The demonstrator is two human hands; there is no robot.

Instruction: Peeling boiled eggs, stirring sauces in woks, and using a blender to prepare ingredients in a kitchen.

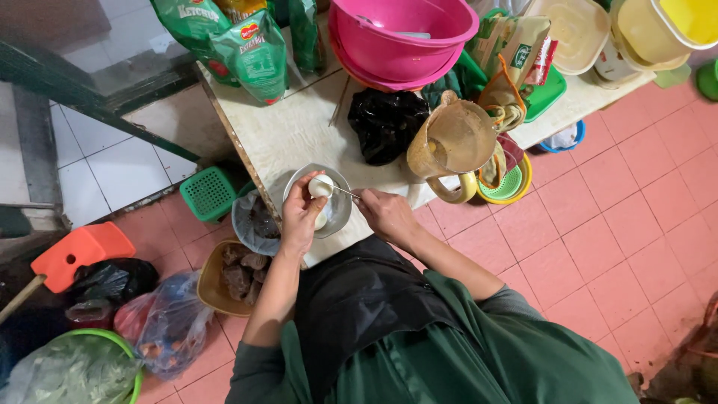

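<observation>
Holding a white egg over the metal bowl at the desk's near edge — left hand fingers closed around it; right hand pinching a thin utensil. Light, fragile, probably slippery — cradle at the sides.

Overhead view: we see left hand holding pale egg-shaped item over small metal bowl at table edge. Right hand grips thin metal utensil, tip touching pale item. We note tan jug just right of bowl, black bag behind, stacked pink basins further back. Below table, on red tile floor: green basket, brown bowl of dark chunks.
</observation>
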